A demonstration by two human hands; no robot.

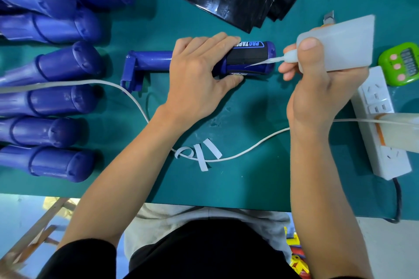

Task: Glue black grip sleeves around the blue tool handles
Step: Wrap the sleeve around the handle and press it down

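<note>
Left hand (199, 75) curls round blue tool handle (154, 61) at frame centre, hiding part of its black grip sleeve (247, 55) | right hand (317, 88) grips translucent glue bottle (340, 45); contents unclear; nozzle (265, 62) tip at sleeve | spare handles (56, 65) cut off at left edge

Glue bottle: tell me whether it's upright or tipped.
Tipped: the right hand holds the glue bottle sideways, nozzle pointing at the black grip sleeve.

The left grip (199, 79) clasps palm-down, right grip (317, 90) clenched.

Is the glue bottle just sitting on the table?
No, the right hand holds the glue bottle, its nozzle aimed at the black sleeve on the blue handle.
</note>
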